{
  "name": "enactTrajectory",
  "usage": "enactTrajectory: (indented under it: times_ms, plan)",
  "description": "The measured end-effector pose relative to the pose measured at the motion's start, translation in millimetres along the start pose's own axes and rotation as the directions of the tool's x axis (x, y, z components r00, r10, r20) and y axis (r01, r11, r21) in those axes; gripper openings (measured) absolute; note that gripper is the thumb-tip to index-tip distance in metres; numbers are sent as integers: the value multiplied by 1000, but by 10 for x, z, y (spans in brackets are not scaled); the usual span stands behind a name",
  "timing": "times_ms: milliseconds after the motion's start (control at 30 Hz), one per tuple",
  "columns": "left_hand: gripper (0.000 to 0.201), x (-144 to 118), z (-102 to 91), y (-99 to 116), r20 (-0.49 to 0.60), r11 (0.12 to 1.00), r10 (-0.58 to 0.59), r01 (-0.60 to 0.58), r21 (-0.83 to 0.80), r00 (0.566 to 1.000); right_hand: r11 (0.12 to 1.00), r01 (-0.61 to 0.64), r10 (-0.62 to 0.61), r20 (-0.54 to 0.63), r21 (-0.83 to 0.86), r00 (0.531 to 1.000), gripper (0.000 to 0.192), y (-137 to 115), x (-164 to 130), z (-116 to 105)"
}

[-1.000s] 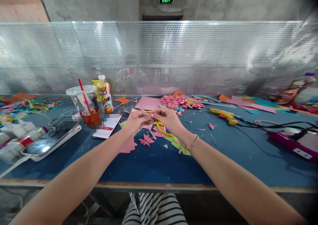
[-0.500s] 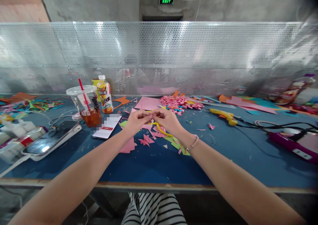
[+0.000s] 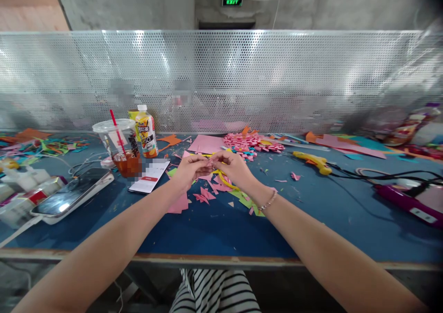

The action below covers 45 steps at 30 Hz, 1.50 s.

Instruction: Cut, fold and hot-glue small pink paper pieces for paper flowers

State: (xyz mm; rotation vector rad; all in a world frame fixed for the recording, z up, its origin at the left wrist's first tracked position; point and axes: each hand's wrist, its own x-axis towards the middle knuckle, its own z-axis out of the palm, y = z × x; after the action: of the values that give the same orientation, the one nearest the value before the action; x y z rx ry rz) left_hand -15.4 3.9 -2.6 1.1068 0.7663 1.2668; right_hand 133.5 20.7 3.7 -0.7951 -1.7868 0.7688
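Head camera, at a craft bench: a person's left hand and right hand meet just above centre frame, fingertips pinched together on a small pink paper piece, held a little above the blue table. The fingers of both hands are curled nearly closed around it; the piece itself is mostly hidden between them, so its shape cannot be told. It looks light, thin and soft, easily creased or torn, and is best taken by its edges or folds with a gentle fingertip pinch, not squeezed flat. Yellow-handled scissors lie on the table just under the right hand, among pink paper scraps and green offcuts. A heap of finished pink paper pieces sits behind the hands, beside a pink paper sheet. Left of centre stand a plastic cup with a red straw and a juice bottle; a phone lies at lower left. A yellow glue gun rests at right, a purple tool at the far right edge. A perforated metal screen closes off the back.
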Motion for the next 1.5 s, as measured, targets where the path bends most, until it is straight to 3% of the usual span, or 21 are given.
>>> enactTrajectory:
  times_ms: [167,333,600,1100,1500]
  plan:
    - [11,-8,14,45,-16,988,-108,105,-117,994,988,89,-93,-26,-126,995,10,12,11,-27]
    - [23,-2,-3,59,4,987,-128,128,-98,992,965,184,-190,-14,-184,982,11,25,10,-45]
    - [14,10,-9,37,4,999,38,-38,-27,999,997,78,-78,-39,-12,996,14,-1,-17,-17]
    - [19,-50,51,61,24,998,10,-9,-57,1000,986,90,-91,-3,-139,996,5,-26,-30,-11]
    - [19,-52,66,69,3,999,35,-35,-14,999,997,72,-72,21,-25,997,8,-72,-15,-32]
